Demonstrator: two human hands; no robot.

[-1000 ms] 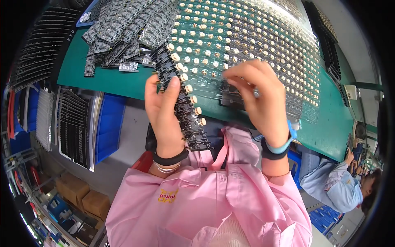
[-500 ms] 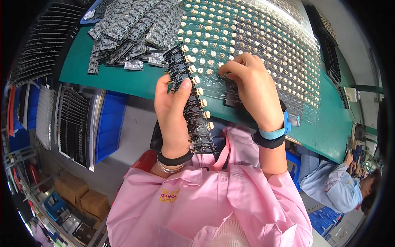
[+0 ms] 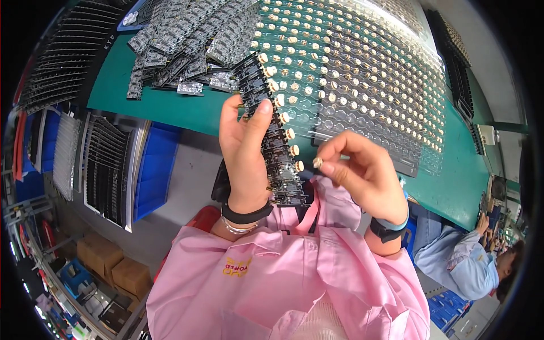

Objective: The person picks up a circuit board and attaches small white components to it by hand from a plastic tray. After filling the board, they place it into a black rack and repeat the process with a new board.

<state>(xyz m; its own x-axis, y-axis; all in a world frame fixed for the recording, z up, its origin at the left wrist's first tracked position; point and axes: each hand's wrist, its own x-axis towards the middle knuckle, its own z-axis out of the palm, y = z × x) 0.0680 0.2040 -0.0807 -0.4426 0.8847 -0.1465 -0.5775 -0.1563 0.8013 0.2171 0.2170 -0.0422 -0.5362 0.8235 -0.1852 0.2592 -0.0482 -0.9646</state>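
Observation:
My left hand is wrapped round a long black circuit board strip, thumb across its face. Several small round cream-and-gold components stick out along the strip's right edge; its lowest stretch has none. To the right of that lower end, my right hand pinches another small round component between thumb and forefinger, a little apart from the strip. Beyond both hands lies a clear plastic blister tray filled with rows of the same components; the pockets nearest me hold nothing.
A heap of circuit board strips covers the back left of the green table. Black slotted racks and a blue bin stand at the left. Far right, a person in light blue sits at the table.
My right hand has come back from the tray toward the strip's lower end, a round component now showing in its fingertips. My left hand and the strip have shifted slightly right.

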